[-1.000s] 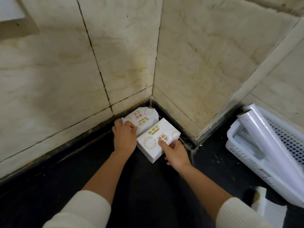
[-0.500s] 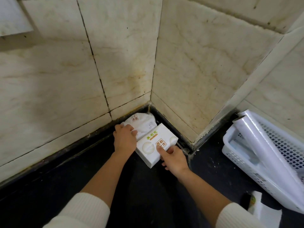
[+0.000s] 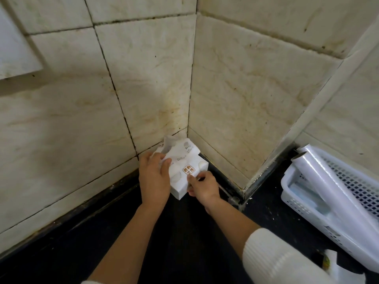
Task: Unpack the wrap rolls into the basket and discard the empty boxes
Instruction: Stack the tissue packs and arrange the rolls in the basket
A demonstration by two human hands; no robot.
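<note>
Both arms reach forward, left hand curled in a grip, right hand pinching with its fingers.

Corner of stained cream tiled walls above a dark surface.
Dark grout lines cross the marbled tiles; a pale trim strip slants at right.

An orange-framed square label atop the white rectangular cardboard box reads 匠心之作; print on the crumpled white packet behind it is illegible.
</note>
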